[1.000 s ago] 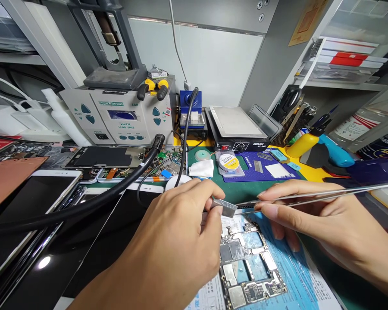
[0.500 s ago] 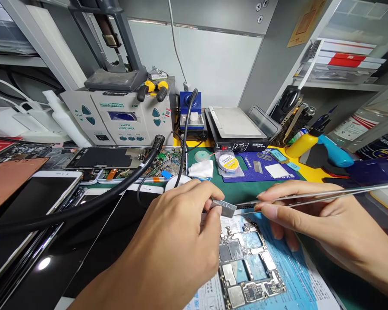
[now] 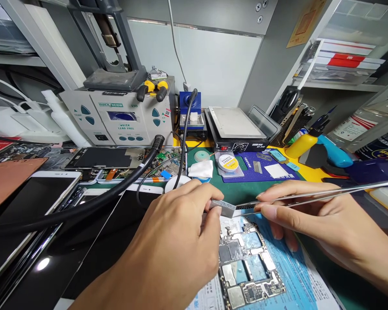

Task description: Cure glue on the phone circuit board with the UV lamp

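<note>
Between the thumb and fingers of my left hand (image 3: 177,232) is a small grey metal block (image 3: 224,208), held above the top of a phone circuit board (image 3: 233,251). My right hand (image 3: 313,215) pinches long metal tweezers (image 3: 330,193), whose tips reach left to the block's right end. Whether the tips grip it or only touch it I cannot tell. The board lies on a blue and white printed sheet (image 3: 297,267), its left side partly covered by my left hand.
A grey hot-air station (image 3: 123,116) stands at the back left, and its black hose (image 3: 116,193) crosses the left side over phone screens (image 3: 93,241). Behind my hands are a heating plate (image 3: 236,122), a round tin (image 3: 228,163) and a yellow bottle (image 3: 302,144).
</note>
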Motion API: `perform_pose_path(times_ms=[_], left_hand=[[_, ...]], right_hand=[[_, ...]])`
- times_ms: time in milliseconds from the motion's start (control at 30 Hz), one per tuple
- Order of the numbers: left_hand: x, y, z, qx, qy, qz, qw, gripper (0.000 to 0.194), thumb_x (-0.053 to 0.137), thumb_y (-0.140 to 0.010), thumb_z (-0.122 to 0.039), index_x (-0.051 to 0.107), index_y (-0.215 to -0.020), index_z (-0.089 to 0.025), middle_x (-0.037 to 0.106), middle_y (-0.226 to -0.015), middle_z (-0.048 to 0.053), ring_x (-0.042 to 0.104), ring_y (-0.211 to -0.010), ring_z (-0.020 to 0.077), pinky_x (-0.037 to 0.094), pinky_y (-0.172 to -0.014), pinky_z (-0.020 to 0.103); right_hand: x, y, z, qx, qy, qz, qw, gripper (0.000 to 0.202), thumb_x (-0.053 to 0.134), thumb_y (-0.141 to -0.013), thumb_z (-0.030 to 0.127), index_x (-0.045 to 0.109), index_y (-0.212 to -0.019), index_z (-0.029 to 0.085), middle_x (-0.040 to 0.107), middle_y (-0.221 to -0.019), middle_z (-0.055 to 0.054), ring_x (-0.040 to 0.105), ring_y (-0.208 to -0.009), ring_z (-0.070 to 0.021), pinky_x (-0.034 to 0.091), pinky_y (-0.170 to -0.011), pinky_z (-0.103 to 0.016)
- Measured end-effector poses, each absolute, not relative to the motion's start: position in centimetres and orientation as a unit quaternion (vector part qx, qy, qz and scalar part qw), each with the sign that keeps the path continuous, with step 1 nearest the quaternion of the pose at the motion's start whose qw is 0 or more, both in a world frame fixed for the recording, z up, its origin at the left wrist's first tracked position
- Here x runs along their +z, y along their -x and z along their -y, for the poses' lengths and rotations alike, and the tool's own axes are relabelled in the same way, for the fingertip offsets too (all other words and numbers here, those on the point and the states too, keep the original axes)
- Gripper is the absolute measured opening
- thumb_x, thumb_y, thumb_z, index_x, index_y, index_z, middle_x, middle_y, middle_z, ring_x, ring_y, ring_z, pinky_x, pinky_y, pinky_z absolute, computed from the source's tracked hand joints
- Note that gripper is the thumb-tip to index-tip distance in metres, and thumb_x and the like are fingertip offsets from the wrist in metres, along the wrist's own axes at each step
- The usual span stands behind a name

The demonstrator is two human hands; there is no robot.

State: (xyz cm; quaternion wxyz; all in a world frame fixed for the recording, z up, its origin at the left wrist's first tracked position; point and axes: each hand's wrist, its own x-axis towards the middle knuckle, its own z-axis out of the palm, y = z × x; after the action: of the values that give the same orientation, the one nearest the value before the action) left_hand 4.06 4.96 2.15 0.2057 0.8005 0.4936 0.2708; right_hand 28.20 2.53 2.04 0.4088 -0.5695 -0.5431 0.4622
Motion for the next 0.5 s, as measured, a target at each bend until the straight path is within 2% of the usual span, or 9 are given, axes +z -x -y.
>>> perform_pose_path(times_ms=[267, 500], left_hand=[[2.07, -3.99, -4.92, 0.264, -0.802, -0.496, 0.203, 0.023, 0.053, -0.095, -0.024, 0.075, -0.095, -0.029, 0.055, -0.070, -0.004, 0.049, -0.056, 0.0124, 0.036, -0.054, 0.028], [2.18, -4.05, -5.06, 0.257, -0.803, -0.494, 0.212, 0.024, 0.052, -0.096, -0.024, 0.076, -0.098, -0.029, 0.056, -0.072, -0.003, 0.049, -0.056, 0.0131, 0.036, -0.055, 0.029]], right_hand=[[2.16, -28.37, -2.56, 0.462, 0.573, 0.550, 0.395, 0.025, 0.094, -0.081, 0.047, 0.087, -0.090, 0.025, 0.075, -0.058, -0.002, 0.064, -0.045, -0.0127, 0.054, -0.040, -0.017], [2.18, -28.30, -2.77, 0.473, 0.580, 0.538, 0.389, 0.026, 0.096, -0.079, 0.044, 0.087, -0.093, 0.025, 0.075, -0.061, -0.001, 0.064, -0.048, -0.0126, 0.054, -0.043, -0.017]])
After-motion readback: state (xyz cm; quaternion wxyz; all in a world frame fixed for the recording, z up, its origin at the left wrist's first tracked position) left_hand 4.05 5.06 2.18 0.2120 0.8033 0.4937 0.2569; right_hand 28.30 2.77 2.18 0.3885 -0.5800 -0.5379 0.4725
